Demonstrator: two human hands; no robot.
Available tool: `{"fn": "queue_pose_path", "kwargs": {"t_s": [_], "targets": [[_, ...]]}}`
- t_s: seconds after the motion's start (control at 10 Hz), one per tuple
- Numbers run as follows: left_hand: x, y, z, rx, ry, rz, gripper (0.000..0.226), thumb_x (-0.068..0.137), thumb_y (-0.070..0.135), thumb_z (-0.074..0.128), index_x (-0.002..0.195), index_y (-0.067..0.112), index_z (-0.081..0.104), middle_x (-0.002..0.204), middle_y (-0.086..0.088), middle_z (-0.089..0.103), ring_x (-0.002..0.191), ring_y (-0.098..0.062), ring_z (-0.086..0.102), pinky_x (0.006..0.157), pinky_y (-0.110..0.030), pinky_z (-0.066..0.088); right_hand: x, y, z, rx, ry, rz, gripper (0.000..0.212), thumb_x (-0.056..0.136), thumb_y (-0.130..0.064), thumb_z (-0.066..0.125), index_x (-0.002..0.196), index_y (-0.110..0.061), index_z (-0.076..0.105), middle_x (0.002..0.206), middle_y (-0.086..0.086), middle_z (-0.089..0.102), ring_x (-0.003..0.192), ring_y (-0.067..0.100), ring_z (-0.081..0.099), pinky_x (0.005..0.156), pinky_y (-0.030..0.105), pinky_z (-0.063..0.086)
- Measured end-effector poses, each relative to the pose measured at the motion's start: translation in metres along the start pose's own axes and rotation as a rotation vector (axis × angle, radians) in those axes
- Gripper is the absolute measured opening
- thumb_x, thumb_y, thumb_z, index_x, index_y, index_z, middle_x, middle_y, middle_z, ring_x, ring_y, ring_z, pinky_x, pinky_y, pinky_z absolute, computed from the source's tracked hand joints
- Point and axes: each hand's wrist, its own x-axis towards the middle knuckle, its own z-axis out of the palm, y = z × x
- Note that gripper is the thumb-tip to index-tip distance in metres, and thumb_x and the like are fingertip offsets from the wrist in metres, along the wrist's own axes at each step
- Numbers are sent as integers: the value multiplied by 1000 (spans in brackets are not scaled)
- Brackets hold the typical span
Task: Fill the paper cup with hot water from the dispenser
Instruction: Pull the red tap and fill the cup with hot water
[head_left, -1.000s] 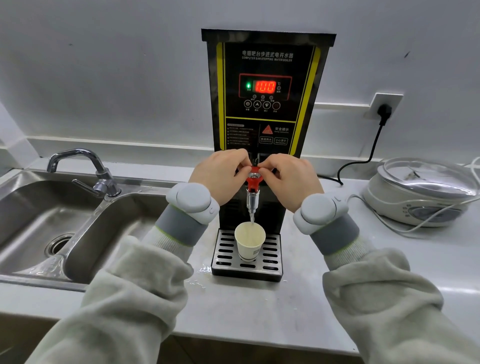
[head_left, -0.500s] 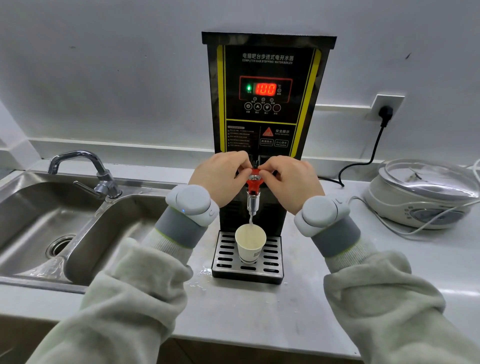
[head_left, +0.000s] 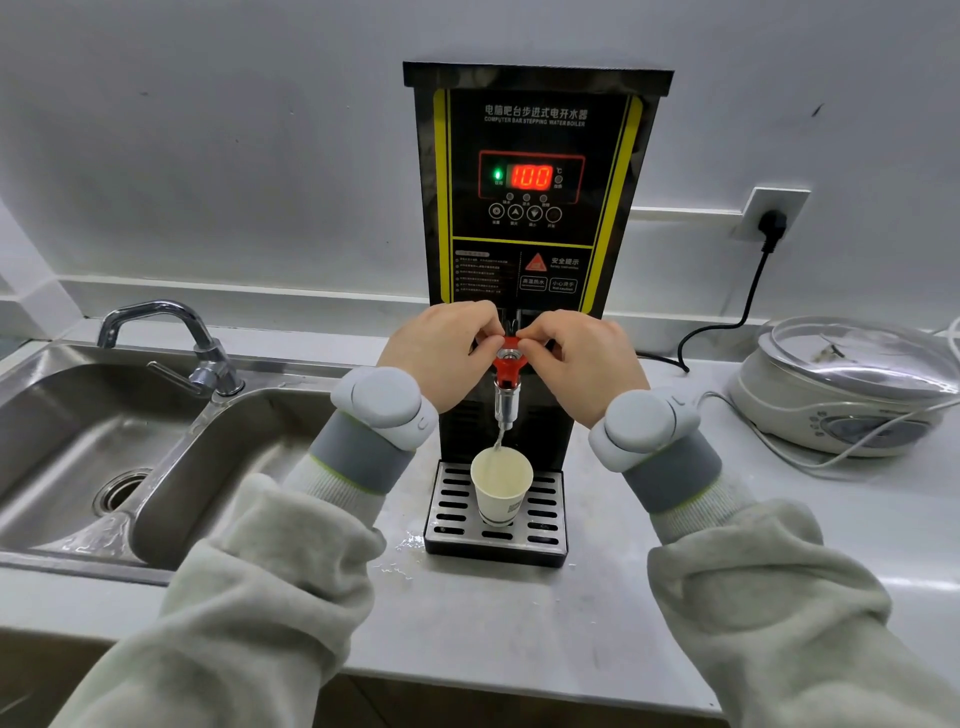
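A black and yellow water dispenser (head_left: 535, 156) stands against the wall, its display reading 100. Its red tap handle (head_left: 509, 358) is pinched from both sides: my left hand (head_left: 441, 353) grips the left wing, my right hand (head_left: 576, 358) the right wing. A thin stream of water falls from the metal spout (head_left: 505, 410) into the white paper cup (head_left: 501, 486), which stands upright on the slotted drip tray (head_left: 447, 512). The cup holds some water.
A steel double sink (head_left: 104, 457) with a chrome faucet (head_left: 171, 338) lies to the left. A white cooker with a glass lid (head_left: 852, 384) sits at the right, cables trailing. A black plug (head_left: 771, 226) hangs in the wall socket. Water drops (head_left: 405, 551) wet the counter.
Both hands stay on the red tap handle. Water keeps running into the cup. The view has shifted down very slightly.
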Motion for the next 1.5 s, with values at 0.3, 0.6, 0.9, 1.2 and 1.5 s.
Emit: {"fn": "queue_pose_path", "kwargs": {"t_s": [0.3,0.6,0.9,1.2,1.5], "targets": [[-1,0,1,-2,5,-5,13,90,23,44,86,17,55,82,7,54,77,-14,47,61,-23,33,0,-1,0,-5,-2,3,19,90,-24,49,97,-16,65,92,3,67,86,21,58,87,47,47],[-1,0,1,-6,0,-6,13,90,23,45,87,17,56,82,6,54,77,-15,49,66,-28,39,0,-2,-1,-14,-8,1,19,91,-23,49,97,-15,64,93,3,68,87,21,59,87,47,48],[1,-1,1,-7,-4,2,12,90,23,45,85,17,55,81,5,55,77,-16,50,68,-31,45,0,-2,0,-19,-8,4,19,91,-24,48,98,-16,64,95,3,68,89,20,59,88,46,47],[0,-1,1,-9,-3,2,13,90,23,45,86,16,55,81,5,55,77,-15,50,67,-30,43,0,-1,0,-14,1,5,19,90,-24,49,98,-16,64,94,3,68,87,21,59,88,47,47],[0,0,1,0,-7,2,13,90,23,45,85,16,55,81,5,55,77,-15,49,66,-28,39,0,-1,1,-10,-2,10,19,91,-24,49,98,-16,64,94,2,67,88,20,59,88,47,47]]}}
